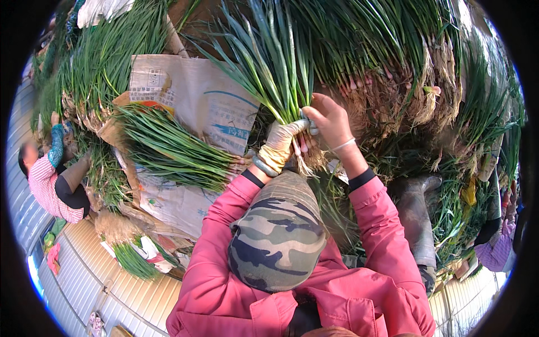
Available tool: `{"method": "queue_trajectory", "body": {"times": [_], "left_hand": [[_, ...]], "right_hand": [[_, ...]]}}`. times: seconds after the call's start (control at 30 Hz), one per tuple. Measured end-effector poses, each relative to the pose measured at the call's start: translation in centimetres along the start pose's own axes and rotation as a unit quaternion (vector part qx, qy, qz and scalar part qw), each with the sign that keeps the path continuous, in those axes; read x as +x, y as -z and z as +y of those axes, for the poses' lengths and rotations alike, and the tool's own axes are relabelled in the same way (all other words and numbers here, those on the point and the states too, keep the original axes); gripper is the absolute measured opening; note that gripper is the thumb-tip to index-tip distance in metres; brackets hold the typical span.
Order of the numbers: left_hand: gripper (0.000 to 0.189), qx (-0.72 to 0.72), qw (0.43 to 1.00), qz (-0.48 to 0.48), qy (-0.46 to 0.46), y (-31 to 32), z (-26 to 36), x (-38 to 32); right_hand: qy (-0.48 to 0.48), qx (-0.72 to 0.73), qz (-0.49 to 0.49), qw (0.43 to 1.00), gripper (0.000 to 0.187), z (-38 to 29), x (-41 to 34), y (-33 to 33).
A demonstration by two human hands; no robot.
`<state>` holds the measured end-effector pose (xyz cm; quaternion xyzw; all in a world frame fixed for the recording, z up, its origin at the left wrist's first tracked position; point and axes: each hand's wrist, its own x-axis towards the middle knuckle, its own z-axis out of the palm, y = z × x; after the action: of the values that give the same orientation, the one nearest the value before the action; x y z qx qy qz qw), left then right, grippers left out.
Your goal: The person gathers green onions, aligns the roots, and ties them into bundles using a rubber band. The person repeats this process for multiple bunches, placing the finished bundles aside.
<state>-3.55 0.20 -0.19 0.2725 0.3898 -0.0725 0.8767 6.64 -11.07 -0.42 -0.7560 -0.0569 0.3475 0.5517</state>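
My left hand (pixel 284 141), in a soiled pale glove, grips a bunch of green garlic plants (pixel 280 71) just above their pinkish bulbs and stringy roots. The long leaves fan out away from me. My right hand (pixel 330 120), bare with a white band at the wrist, touches the same bunch at the stems from the right. Its thumb and forefinger are bent close to the leaves; whether they pinch a leaf cannot be told. Left of my hands, a sorted bundle of the same plants (pixel 181 147) lies on woven plastic sacks (pixel 189 84). A camouflage-covered knee is just below my hands.
A large heap of plants with roots (pixel 370 63) lies ahead and to the right. Another heap (pixel 109 63) stands at the upper left. A co-worker (pixel 59 181) sits at the far left, another person (pixel 501 244) at the far right. Loose leaves (pixel 450 215) cover ground at the right.
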Motion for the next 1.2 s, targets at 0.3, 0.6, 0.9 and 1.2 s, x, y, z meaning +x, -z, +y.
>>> {"method": "queue_trajectory", "body": {"times": [0.3,0.6,0.9,1.2], "left_hand": [[0.017,0.173,0.977,0.12,0.034,1.4,-1.1,0.7],[0.021,-0.13,0.974,-0.13,0.135,0.6,1.6,-1.5],[0.027,-0.239,0.957,-0.165,0.028,1.6,6.0,-2.4],[0.019,-0.157,0.986,-0.057,0.005,4.4,2.1,0.5]], "right_hand": [[0.168,-0.302,0.126,0.93,0.01,1.4,-1.0,-2.3],[-0.065,0.449,-0.012,0.891,0.009,-1.6,-4.2,0.8],[-0.02,-0.581,-0.364,0.728,0.024,6.1,-4.2,7.0],[0.191,-0.514,0.058,0.834,0.025,7.2,6.3,-2.5]]}}
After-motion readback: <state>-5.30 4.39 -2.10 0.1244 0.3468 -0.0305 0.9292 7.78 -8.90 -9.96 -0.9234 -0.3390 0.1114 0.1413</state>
